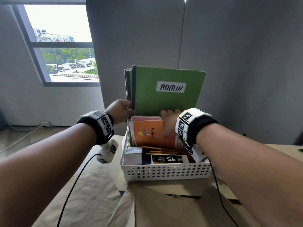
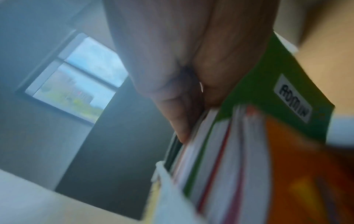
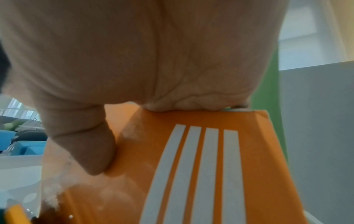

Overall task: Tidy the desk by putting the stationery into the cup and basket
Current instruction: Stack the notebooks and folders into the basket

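Note:
A white perforated basket stands on the desk straight ahead. A green folder labelled ADMIN stands upright at its back, with other folders behind it. My left hand pinches the left edge of this stack. In front leans an orange spiral notebook. My right hand grips the notebook's top edge, fingers curled over it and thumb pressed on the cover. Pencils, a staples box and a small white box lie in the basket's front part.
Brown paper covers the desk. Grey partition panels rise close behind the basket. A window is at the far left. Thin black cables hang from both wrists over the desk.

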Available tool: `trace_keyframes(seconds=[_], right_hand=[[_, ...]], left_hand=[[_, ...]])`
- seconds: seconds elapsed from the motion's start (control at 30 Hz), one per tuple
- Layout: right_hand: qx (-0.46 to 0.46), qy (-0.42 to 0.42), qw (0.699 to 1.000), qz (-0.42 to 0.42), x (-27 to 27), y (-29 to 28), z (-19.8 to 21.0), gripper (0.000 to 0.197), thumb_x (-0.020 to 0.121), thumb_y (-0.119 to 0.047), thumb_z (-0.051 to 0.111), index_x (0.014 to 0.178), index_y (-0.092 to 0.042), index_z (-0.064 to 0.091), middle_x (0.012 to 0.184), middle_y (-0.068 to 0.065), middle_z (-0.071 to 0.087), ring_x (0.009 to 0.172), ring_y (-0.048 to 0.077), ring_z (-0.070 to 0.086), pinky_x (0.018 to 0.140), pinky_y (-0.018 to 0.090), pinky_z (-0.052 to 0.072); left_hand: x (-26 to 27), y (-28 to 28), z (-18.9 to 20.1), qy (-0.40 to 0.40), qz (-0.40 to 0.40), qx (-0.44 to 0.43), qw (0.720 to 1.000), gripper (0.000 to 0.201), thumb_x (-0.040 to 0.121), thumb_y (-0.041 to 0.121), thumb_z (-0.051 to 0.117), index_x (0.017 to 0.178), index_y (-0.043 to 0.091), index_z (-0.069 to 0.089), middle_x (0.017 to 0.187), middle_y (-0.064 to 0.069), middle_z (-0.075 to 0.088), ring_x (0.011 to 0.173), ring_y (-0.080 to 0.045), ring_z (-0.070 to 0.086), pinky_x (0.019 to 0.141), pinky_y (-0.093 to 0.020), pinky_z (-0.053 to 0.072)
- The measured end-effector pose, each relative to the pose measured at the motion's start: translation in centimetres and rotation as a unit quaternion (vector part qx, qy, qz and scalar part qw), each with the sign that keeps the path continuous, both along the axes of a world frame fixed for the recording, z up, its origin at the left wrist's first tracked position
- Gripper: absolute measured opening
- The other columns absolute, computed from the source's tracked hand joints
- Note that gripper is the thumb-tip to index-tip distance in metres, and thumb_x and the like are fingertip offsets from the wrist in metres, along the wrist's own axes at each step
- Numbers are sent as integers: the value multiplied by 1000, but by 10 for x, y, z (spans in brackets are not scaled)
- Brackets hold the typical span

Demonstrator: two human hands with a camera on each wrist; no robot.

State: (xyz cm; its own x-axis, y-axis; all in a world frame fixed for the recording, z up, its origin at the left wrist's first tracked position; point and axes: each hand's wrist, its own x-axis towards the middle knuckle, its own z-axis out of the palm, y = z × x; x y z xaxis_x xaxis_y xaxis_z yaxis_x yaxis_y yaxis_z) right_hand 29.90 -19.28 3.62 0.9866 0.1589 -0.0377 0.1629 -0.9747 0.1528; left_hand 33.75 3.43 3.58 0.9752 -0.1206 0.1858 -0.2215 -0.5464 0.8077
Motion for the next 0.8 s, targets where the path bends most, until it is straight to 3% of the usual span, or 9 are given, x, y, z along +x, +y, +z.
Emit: trace_keyframes(seconds=[0.1, 0.2, 0.27, 0.33, 0.43, 0.5, 0.63, 0.7, 0.8], right_hand=[[-25, -4, 1000, 3, 4, 1, -1, 76, 71, -53, 71, 132, -19, 42, 131, 9, 54, 117, 36, 55, 99, 49, 48], [-37, -20, 999, 21, 13, 2, 1, 82, 59, -62, 66, 128, -25, 40, 121, 7, 59, 105, 37, 60, 91, 52, 52], [-50, -42, 997, 30, 28, -7, -5, 85, 48, -64, 65, 120, -30, 35, 109, 5, 63, 91, 36, 64, 82, 52, 55], [-50, -42, 998, 26, 47, -15, -15, 91, 46, -59, 77, 122, -32, 35, 97, -1, 63, 81, 25, 63, 76, 43, 53], [-41, -20, 999, 24, 52, -11, -11, 86, 45, -48, 86, 115, -31, 38, 101, 3, 68, 87, 29, 68, 73, 36, 51], [-36, -24, 999, 18, 28, -5, 6, 69, 54, -41, 88, 101, -29, 39, 96, 3, 68, 86, 33, 69, 73, 38, 55], [3, -94, 995, 22, -26, -11, 39, 57, 79, -42, 80, 125, -20, 56, 120, 8, 56, 110, 32, 59, 81, 42, 49], [69, -104, 991, 40, -58, -21, 54, 55, 85, -49, 74, 130, -24, 55, 126, 3, 54, 114, 27, 55, 92, 46, 51], [190, -102, 973, 86, -114, -48, 66, 33, 88, -47, 72, 112, -28, 61, 108, -7, 59, 99, 16, 59, 89, 40, 54]], left_hand=[[8, -4, -3, 25, 10, 53, 998, 12, 96, 9, 68, 91, 16, 76, 71, -2, 67, 60, -18, 62, 55, -24, 58], [12, -4, 8, 64, 24, 117, 991, 10, 98, 6, 60, 98, 5, 71, 83, -14, 72, 71, -27, 73, 69, -36, 65], [10, -8, 12, 97, 18, 158, 982, 16, 99, 5, 52, 92, -2, 65, 74, -15, 68, 73, -34, 73, 73, -40, 64], [2, -10, 9, 130, 24, 181, 975, 25, 104, 12, 45, 85, 4, 59, 75, -14, 62, 71, -28, 65, 70, -36, 58], [-13, 2, 7, 104, 63, 232, 965, 52, 109, 38, 38, 81, 3, 64, 82, -10, 71, 73, -29, 69, 71, -35, 58], [-29, 14, 8, 76, 88, 188, 975, 59, 107, 47, 40, 87, 1, 70, 84, -13, 77, 77, -32, 74, 74, -41, 62], [-98, 26, 5, 128, 32, 124, 984, 34, 101, 35, 61, 94, 3, 71, 78, -10, 73, 64, -21, 68, 61, -29, 54], [-142, 28, -7, 213, -37, 111, 970, 27, 94, 34, 72, 92, 7, 72, 79, -7, 71, 66, -18, 68, 60, -28, 52], [-203, 33, -30, 353, -159, -67, 919, 45, 74, 34, 89, 104, 3, 75, 94, -12, 70, 78, -23, 68, 59, -29, 54]])
